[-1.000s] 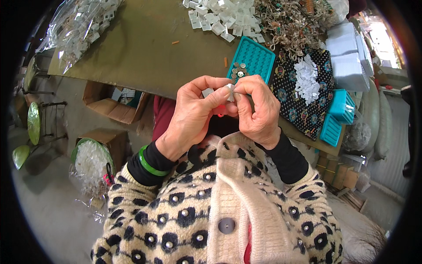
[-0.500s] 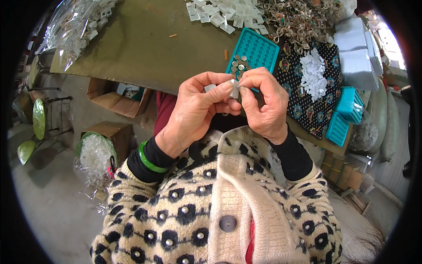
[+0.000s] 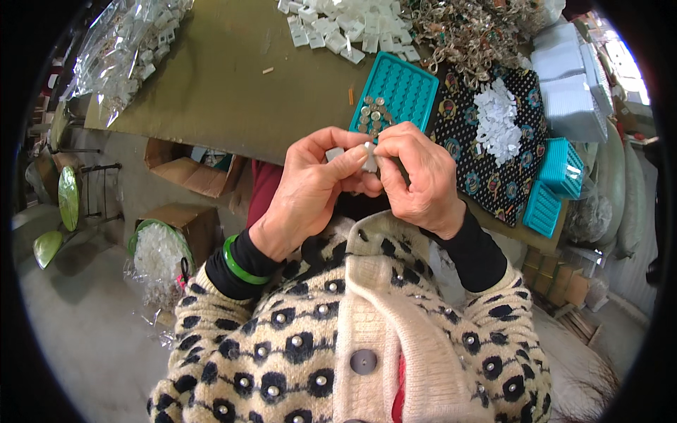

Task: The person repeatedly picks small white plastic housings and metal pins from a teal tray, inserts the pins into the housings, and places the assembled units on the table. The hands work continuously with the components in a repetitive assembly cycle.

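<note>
Pinched between the thumb and fingers of the left hand [image 3: 307,187] is a small white piece [image 3: 370,159]. The right hand [image 3: 423,180] has its thumb and first finger bent in, pinching the right edge of the same piece; if a tiny part is in there too, it is too small to see. The white piece is at the near edge of the table [image 3: 211,84], in front of the person's chest. Just past the fingers is a blue-green tray [image 3: 405,88] with rows of little hollows, and shiny round discs [image 3: 372,113] sit in a bunch at its near left end. One small orange stick [image 3: 350,96] lies left of the tray. Farther off is a heap of white plastic parts [image 3: 335,29], and to its right is a big tangle of see-through bits [image 3: 472,35]. Right of the tray, flat white chips [image 3: 498,116] lie on a dark cloth [image 3: 513,194] with bright pictures. Past the cloth on the right are white stacks [image 3: 572,106] and more blue-green trays [image 3: 560,169]. A clear bag [image 3: 127,60] full of white parts lies at the far left.
</note>
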Demonstrator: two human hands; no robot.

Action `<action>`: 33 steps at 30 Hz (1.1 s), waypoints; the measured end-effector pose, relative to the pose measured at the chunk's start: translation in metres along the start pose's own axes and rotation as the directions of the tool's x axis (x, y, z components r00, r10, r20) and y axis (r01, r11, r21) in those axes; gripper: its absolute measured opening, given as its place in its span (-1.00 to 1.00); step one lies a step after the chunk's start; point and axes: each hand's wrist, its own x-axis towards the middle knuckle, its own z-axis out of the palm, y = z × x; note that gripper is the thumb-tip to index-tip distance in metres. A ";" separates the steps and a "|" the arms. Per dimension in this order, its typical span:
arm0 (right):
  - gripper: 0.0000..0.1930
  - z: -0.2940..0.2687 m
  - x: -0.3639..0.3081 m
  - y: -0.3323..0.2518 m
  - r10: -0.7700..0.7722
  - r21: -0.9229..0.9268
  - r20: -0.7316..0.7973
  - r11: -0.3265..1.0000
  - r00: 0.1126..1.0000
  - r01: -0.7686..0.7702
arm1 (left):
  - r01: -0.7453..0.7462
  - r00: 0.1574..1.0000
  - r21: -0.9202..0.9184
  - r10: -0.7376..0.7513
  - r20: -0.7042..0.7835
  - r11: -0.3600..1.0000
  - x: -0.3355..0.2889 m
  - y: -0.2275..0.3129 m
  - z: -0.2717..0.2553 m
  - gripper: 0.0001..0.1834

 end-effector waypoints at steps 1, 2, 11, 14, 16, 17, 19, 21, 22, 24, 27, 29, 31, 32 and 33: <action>-0.90 -0.007 0.004 0.004 0.112 0.117 0.094 0.985 0.989 -0.123 | 0.010 1.000 -0.017 -0.010 0.013 1.000 0.000 0.001 0.000 -0.77; -0.93 -0.016 0.009 0.009 0.189 0.218 0.193 0.949 0.963 -0.229 | 0.023 0.999 -0.033 -0.022 0.025 0.999 0.000 0.003 0.000 -0.76; -0.93 -0.017 0.068 0.103 0.004 -0.838 -0.053 0.544 0.999 -0.046 | -0.083 0.996 0.032 0.083 -0.014 0.996 0.015 0.015 -0.008 -0.83; -0.92 -0.013 0.072 0.119 0.129 -0.909 -0.019 0.411 0.991 -0.071 | -0.090 0.996 0.048 0.091 -0.012 0.995 0.016 0.014 -0.011 -0.83; -0.91 -0.018 0.074 0.125 0.152 -0.899 -0.014 0.430 0.988 -0.079 | -0.087 0.996 0.019 0.087 0.003 0.996 0.015 0.014 -0.012 -0.83; -0.90 -0.022 0.075 0.127 0.107 -0.856 -0.037 0.510 0.994 -0.087 | -0.081 0.997 0.000 0.081 0.015 0.997 0.015 0.015 -0.013 -0.82; -0.88 -0.032 0.078 0.127 0.128 -0.745 -0.092 0.649 0.987 -0.154 | -0.068 0.997 -0.039 0.070 0.037 0.997 0.015 0.016 -0.014 -0.84; -0.86 -0.044 0.081 0.123 0.219 -0.543 -0.160 0.795 0.963 -0.271 | -0.056 0.997 -0.078 0.060 0.056 0.995 0.015 0.017 -0.015 -0.86; -0.85 -0.050 0.081 0.120 0.308 -0.410 -0.201 0.836 0.930 -0.365 | -0.048 0.997 -0.085 0.053 0.058 0.995 0.016 0.018 -0.016 -0.87; -0.88 -0.061 0.086 0.112 0.496 -0.202 -0.168 0.828 0.852 -0.522 | -0.037 0.997 -0.098 0.043 0.065 0.995 0.016 0.018 -0.017 -0.90; -0.85 -0.072 0.093 0.103 0.599 0.259 -0.112 0.788 0.793 -0.558 | -0.040 0.993 -0.125 0.053 0.101 0.991 0.017 0.020 -0.020 -0.92; -0.83 -0.076 0.097 0.101 0.630 0.523 -0.090 0.689 0.771 -0.502 | -0.028 0.989 -0.132 0.047 0.141 0.991 0.017 0.020 -0.021 -0.91; -0.84 -0.075 0.101 0.104 0.529 -0.075 -0.183 0.833 0.829 -0.548 | -0.017 0.989 -0.135 0.037 0.146 0.991 0.016 0.020 -0.021 -0.90; -0.84 -0.076 0.103 0.106 0.468 -0.372 -0.199 0.777 0.861 -0.508 | -0.010 0.991 -0.134 0.028 0.133 0.991 0.015 0.019 -0.020 -0.90; -0.87 -0.071 0.102 0.109 0.369 -0.642 -0.174 0.660 0.913 -0.389 | 0.002 0.991 -0.130 0.016 0.133 0.992 0.016 0.019 -0.020 -0.90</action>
